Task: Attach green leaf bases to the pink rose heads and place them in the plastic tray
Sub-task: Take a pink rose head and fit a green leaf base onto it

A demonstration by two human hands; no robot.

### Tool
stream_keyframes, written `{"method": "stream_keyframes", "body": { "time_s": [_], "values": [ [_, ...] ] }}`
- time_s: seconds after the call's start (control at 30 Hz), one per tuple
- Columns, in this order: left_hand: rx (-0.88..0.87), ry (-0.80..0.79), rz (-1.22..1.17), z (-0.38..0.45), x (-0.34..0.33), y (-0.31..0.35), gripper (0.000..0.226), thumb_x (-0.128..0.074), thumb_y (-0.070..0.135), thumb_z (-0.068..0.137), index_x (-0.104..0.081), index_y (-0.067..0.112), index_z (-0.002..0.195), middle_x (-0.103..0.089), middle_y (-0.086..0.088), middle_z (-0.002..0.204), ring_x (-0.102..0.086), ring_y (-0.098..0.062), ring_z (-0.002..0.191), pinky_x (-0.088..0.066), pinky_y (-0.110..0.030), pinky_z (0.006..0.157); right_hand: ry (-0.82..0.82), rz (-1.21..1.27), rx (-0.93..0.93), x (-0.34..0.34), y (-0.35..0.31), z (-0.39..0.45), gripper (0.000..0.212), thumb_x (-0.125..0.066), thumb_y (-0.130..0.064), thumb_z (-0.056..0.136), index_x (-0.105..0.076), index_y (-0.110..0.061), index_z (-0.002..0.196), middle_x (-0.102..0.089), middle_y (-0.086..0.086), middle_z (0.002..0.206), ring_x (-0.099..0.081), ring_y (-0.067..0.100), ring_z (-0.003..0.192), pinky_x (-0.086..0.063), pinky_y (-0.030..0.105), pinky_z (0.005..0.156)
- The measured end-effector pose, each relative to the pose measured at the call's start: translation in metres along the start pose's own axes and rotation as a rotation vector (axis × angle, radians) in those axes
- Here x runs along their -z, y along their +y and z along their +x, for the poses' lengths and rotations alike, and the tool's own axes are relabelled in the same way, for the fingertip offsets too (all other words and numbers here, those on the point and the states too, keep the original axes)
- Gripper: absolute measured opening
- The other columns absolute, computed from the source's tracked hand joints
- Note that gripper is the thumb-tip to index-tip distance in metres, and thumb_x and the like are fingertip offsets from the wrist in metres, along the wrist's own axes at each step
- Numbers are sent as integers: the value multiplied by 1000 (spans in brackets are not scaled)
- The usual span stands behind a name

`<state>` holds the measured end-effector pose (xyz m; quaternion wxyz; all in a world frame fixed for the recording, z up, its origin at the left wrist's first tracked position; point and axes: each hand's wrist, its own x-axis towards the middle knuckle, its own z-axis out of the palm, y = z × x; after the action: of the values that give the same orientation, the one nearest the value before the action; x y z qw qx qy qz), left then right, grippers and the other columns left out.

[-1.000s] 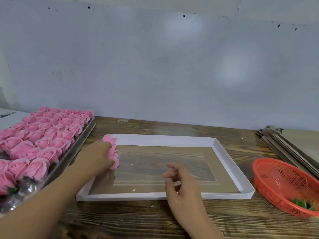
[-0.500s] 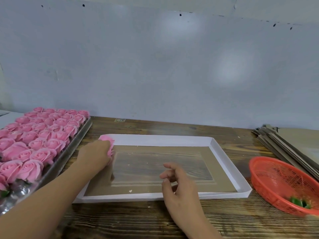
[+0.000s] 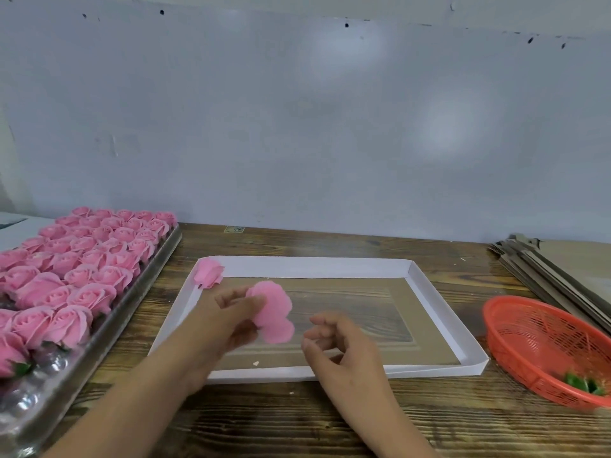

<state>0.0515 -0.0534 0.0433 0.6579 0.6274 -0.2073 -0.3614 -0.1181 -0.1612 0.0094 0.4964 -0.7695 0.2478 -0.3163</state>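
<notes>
Roses [image 3: 82, 259] fill a long tray [image 3: 109, 325] on the left side of the wooden table [image 3: 297, 418], packed in close rows from near to far. Green leaves show under the nearest ones at the tray's near end.

At the middle of the table lies a shallow box [image 3: 443, 312] with white walls and a clear bottom through which the wood grain shows. One rose head [image 3: 208, 273] lies in its far left corner, touching the left wall.

Over the left part of the box, the left hand [image 3: 228, 322] holds another rose [image 3: 272, 310], fingers curled round it, petals pointing right. This rose is blurred, so how it is turned cannot be told exactly. It hangs above the clear bottom, apart from the one in the corner.

Just to the right, the right hand [image 3: 334, 342] hovers over the near edge of the box. Its fingers are loosely curled with thumb and forefinger close together, and it holds nothing that can be seen. A small gap separates it from the held rose.

On the right, near the table's edge, stands a red mesh basket [image 3: 529, 328] with a few green leaf bases [image 3: 582, 385] at its near side. Beyond it, at the far right, lies a stack of flat cardboard [image 3: 555, 272].
</notes>
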Motion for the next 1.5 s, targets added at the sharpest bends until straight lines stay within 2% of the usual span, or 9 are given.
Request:
{"method": "stream_keyframes", "body": {
  "time_s": [0.27, 0.43, 0.63, 0.83, 0.93, 1.1, 1.27, 1.4, 1.5],
  "values": [
    [9, -77, -277, -21, -37, -12, 38, -75, 27, 77, -72, 10, 112, -76, -15, 107, -73, -31, 98, -63, -35, 76, -40, 73, -79, 0, -2, 1, 46, -81, -33, 78, -57, -37, 116, -74, -15, 97, -67, 2, 79, -49, 12, 69],
    [89, -83, -411, -20, -38, -11, 14, -74, 23, 80, -81, 13, 88, -75, -21, 104, -73, -32, 89, -62, -31, 62, -22, 201, -99, 1, -1, 5, 39, -77, -17, 84, -58, -34, 115, -75, 0, 86, -68, 14, 77, -55, 27, 74],
    [111, -86, -424, -18, -38, -16, 24, -76, 23, 78, -79, 6, 94, -75, -21, 98, -71, -26, 75, -61, -29, 57, 73, 359, -122, 5, 0, 8, 29, -71, -4, 86, -64, -21, 109, -73, 5, 77, -65, 14, 67, -52, 27, 61],
    [42, -111, -262, -22, -42, -24, 52, -77, 39, 68, -72, 12, 112, -75, -15, 105, -73, -21, 80, -58, -28, 64, 71, 376, -131, 5, -4, 7, 25, -69, -4, 87, -65, -15, 109, -73, 15, 86, -66, 19, 73, -53, 27, 61],
    [-36, -68, -168, -23, -48, -26, 39, -75, 47, 65, -79, 25, 96, -77, -6, 99, -72, -16, 82, -57, -26, 67, 110, 354, -127, 4, -4, 6, 20, -73, -5, 84, -65, -12, 102, -70, 14, 82, -61, 18, 70, -50, 29, 61],
    [-197, 78, -7, -20, -55, -32, 15, -65, 34, 92, -74, 22, 97, -74, 3, 90, -70, -14, 84, -60, -27, 69, 54, 414, -185, 6, -8, 3, 11, -65, -14, 92, -66, -6, 84, -63, 12, 66, -56, 17, 53, -47, 25, 49],
    [-367, 163, 123, -21, -58, -31, 27, -61, 51, 83, -69, 28, 95, -70, 13, 83, -66, -5, 74, -57, -20, 61, -65, 547, -204, 7, -13, 1, 19, -57, -15, 96, -75, -14, 101, -75, 13, 91, -72, 17, 84, -56, 25, 68],
    [-481, 223, 259, -18, -56, -34, 15, -55, 36, 98, -66, 28, 90, -64, 19, 82, -60, 1, 73, -49, -12, 59, -108, 530, -181, 6, -17, -2, 17, -62, -10, 93, -75, -17, 101, -75, 11, 95, -72, 19, 91, -57, 27, 72],
    [-523, 271, 336, -18, -55, -36, 17, -53, 41, 96, -63, 29, 91, -63, 12, 84, -59, 2, 83, -47, -9, 63, -139, 509, -173, 5, -19, -4, 22, -64, -2, 91, -73, -14, 108, -75, 11, 99, -72, 19, 94, -59, 29, 76]
  ]
}}
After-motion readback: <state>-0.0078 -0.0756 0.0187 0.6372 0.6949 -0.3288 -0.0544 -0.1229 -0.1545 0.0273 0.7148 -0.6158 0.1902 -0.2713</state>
